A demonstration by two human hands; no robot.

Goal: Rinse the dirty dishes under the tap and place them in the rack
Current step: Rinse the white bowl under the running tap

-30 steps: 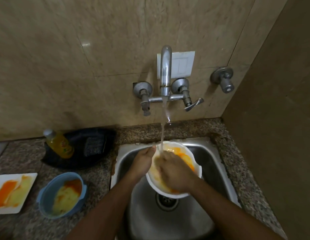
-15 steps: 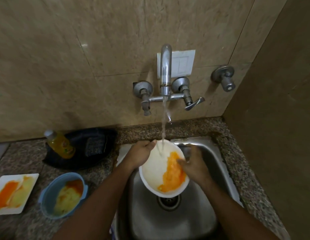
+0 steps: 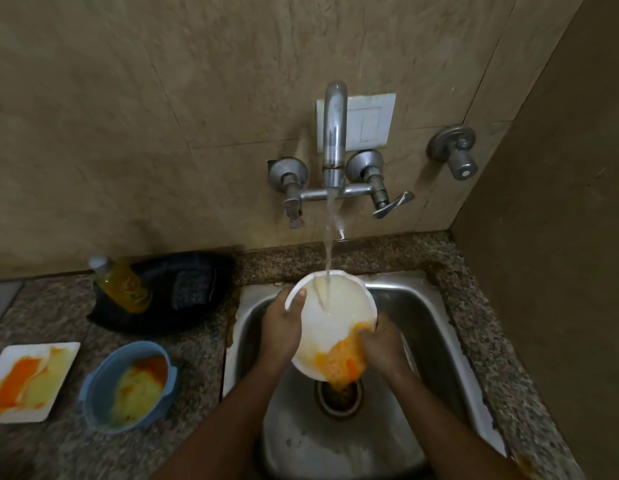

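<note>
Over the sink (image 3: 422, 306), at the centre of the view, the person is rinsing a white bowl (image 3: 330, 313), which is tilting so its near rim is dipping toward the drain (image 3: 339, 398). The left hand (image 3: 282, 327) is gripping the bowl's rim at about 9 o'clock, thumb hooked over the edge, while the right hand (image 3: 384, 344) is closing on the rim at about 4 o'clock, its fingers pressing into the orange residue (image 3: 342, 362). Water from the tap (image 3: 334, 133) at 12 o'clock is striking the upper part of the bowl's inside and is carrying the orange mess down and over the lip into the drain. The step in hand looks like the first dish's rinse, roughly midway: the upper half is showing white, the lower part is not yet clean. The next move probably calls for rubbing off the remaining smear and turning the bowl under the stream before lifting it out. No rack can be identified with certainty. On the table at 8 o'clock a blue bowl (image 3: 128, 386) and a white square plate (image 3: 31, 379) are waiting, both dirty. A yellow bottle (image 3: 123, 282) at 10 o'clock is carrying a label, but its writing is too blurred to read.
</note>
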